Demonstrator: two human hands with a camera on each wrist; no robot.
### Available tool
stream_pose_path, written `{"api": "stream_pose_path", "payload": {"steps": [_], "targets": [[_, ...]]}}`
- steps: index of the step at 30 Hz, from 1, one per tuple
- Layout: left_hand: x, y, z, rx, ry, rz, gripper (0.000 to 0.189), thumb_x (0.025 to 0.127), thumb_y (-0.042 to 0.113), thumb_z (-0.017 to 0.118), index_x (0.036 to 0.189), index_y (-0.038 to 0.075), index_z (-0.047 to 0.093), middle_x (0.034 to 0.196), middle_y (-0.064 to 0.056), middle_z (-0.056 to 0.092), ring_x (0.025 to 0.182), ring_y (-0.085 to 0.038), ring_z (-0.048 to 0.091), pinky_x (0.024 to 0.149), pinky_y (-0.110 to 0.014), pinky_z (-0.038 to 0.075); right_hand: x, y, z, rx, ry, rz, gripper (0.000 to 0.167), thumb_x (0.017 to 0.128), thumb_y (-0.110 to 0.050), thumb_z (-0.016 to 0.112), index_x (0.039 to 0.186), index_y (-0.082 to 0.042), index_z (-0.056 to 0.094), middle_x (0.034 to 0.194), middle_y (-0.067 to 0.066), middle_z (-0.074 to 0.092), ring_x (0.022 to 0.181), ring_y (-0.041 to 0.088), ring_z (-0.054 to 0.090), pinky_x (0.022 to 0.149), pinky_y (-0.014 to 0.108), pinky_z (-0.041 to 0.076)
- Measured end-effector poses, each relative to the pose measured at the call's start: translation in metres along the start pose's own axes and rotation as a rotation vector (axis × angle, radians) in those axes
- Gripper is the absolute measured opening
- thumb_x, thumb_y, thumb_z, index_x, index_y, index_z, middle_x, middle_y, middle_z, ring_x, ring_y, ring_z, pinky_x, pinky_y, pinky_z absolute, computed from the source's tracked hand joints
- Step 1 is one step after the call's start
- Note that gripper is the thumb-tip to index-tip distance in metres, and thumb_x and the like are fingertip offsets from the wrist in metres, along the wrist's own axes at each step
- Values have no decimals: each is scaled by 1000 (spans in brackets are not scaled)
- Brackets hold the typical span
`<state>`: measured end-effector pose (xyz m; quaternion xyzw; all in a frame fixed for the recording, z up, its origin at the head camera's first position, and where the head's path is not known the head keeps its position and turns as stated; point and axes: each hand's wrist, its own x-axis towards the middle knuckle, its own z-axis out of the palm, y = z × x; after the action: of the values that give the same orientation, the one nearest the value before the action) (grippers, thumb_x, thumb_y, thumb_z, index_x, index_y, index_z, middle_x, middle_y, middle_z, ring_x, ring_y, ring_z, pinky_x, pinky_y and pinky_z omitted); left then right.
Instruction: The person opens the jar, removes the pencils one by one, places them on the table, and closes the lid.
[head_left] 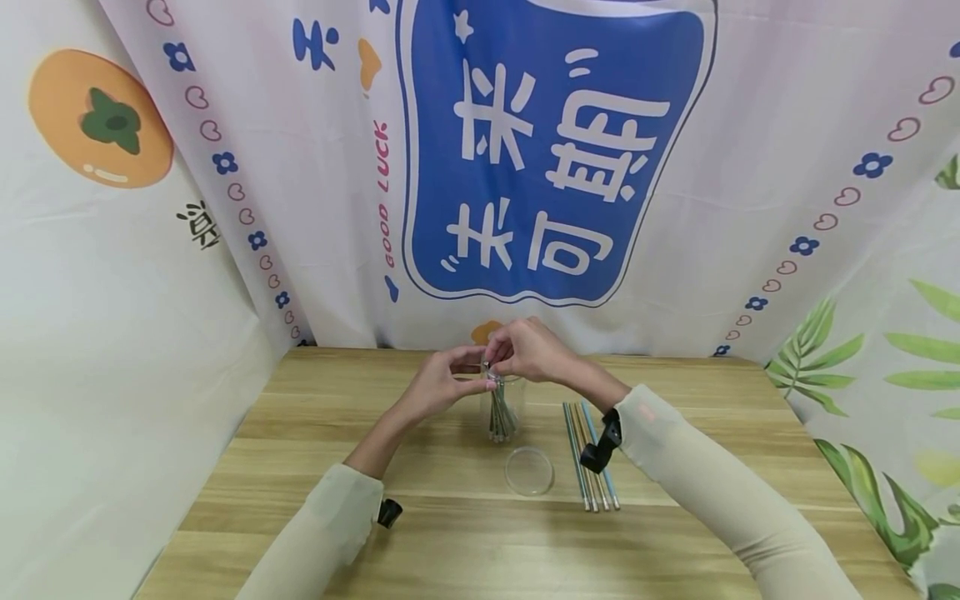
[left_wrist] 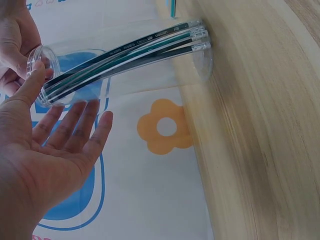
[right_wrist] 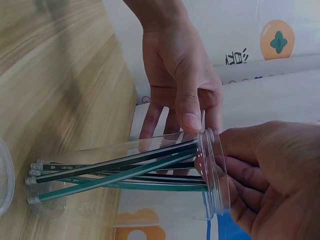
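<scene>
The left hand's [head_left: 427, 390] thumb and fingers hold the clear jar [left_wrist: 145, 77] near its rim; the right hand's [head_left: 531, 352] bent fingers are at its mouth, though whether they pinch the pencils [right_wrist: 115, 162] inside I cannot tell. Wrists angle inward, forearms reaching over the table [head_left: 450, 533].
</scene>
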<state>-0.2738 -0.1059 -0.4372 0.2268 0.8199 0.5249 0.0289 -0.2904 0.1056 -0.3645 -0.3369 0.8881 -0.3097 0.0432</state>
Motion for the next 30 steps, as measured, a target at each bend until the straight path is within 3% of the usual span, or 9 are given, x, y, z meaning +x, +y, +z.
{"api": "stream_pose_path", "payload": {"steps": [20, 30], "targets": [[1, 1, -1, 4, -8, 17, 56, 90, 24, 88, 139, 7, 67, 136, -9, 72, 120, -27, 72, 101, -41, 61, 2, 7, -4, 45, -51, -71, 9, 87, 0, 85, 94, -4, 81, 87, 2, 77, 78, 9, 73, 74, 22, 63], [-1, 1, 0, -9, -15, 6, 58, 90, 28, 88, 140, 8, 66, 135, -9, 72, 120, -28, 72, 101, -42, 60, -3, 13, -9, 91, -14, -104, 8, 90, -3, 84, 96, -7, 80, 89, 0, 78, 80, 10, 73, 77, 25, 63]]}}
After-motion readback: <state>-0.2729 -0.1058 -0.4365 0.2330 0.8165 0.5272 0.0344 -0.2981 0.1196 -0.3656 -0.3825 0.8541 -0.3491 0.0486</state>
